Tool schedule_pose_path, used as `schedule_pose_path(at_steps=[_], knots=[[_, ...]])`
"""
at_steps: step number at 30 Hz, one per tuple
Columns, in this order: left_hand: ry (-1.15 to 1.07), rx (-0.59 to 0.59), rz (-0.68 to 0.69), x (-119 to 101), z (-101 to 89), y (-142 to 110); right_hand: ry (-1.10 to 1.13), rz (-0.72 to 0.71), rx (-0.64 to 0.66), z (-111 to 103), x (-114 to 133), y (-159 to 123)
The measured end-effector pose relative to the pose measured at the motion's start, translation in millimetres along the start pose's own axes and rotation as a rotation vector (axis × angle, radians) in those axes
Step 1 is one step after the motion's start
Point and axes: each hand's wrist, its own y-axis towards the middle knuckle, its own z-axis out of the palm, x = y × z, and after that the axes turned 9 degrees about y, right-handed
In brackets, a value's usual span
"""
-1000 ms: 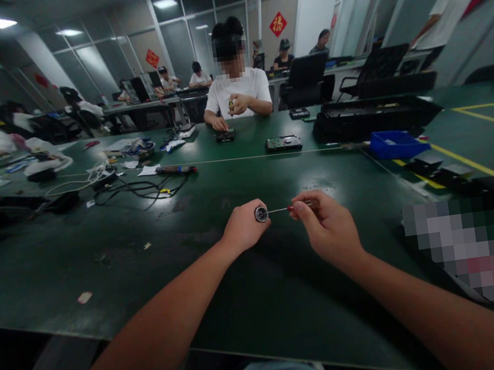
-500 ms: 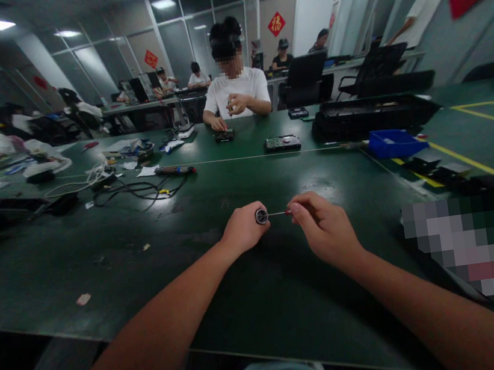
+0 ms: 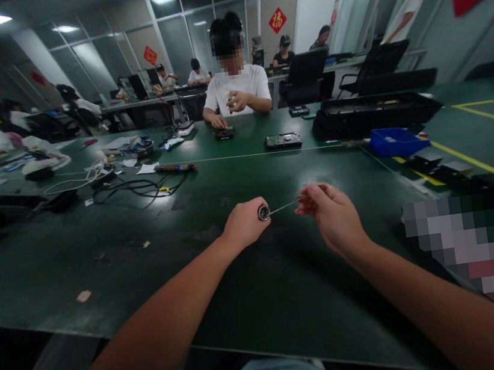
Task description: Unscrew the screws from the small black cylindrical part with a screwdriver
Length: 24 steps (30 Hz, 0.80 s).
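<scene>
My left hand (image 3: 245, 221) is closed around a small round part (image 3: 263, 212) with a shiny metal rim and a dark inside, its open face turned toward me. Most of that part is hidden in the fist. From my right hand (image 3: 337, 215), whose fingers are pinched together, a screwdriver (image 3: 283, 207) with a thin metal shaft points left. The shaft's tip reaches the rim of the round part; whether it touches, I cannot tell. Fingers cover most of the screwdriver's handle. Both hands are held above the green table (image 3: 263, 304).
Across the table a person (image 3: 237, 89) handles a small dark device (image 3: 224, 133). A hard drive (image 3: 283, 140), a black case (image 3: 374, 112) and a blue bin (image 3: 398, 141) lie beyond my hands. Black cables (image 3: 139, 193) and an electric screwdriver (image 3: 174, 168) are at left.
My right hand has shifted slightly right and up, and its fingers have turned. The screwdriver shaft now slants upward to the right instead of lying level. My left hand has barely moved.
</scene>
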Motion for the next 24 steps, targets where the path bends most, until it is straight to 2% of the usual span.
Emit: schedule_pose_path(at_steps=[5,11,14,21,24], knots=[[-0.045,-0.004,-0.015,0.2,0.7,-1.5,-0.38,-0.269,0.101,4.1,8.6,-12.9],[-0.056,0.016,-0.029,-3.0,-1.1,-3.4,-0.649,-0.349,0.244,8.3,11.1,-23.5],[-0.046,0.009,-0.035,-2.5,-0.6,-3.5,-0.694,-0.38,0.254,6.6,10.9,-23.3],[-0.021,0.012,-0.023,0.4,0.9,-3.7,-0.643,-0.484,0.118,1.4,17.4,-24.1],[0.01,0.023,-0.025,0.0,0.8,-3.3,-0.631,-0.484,0.178,0.9,18.8,-25.4]])
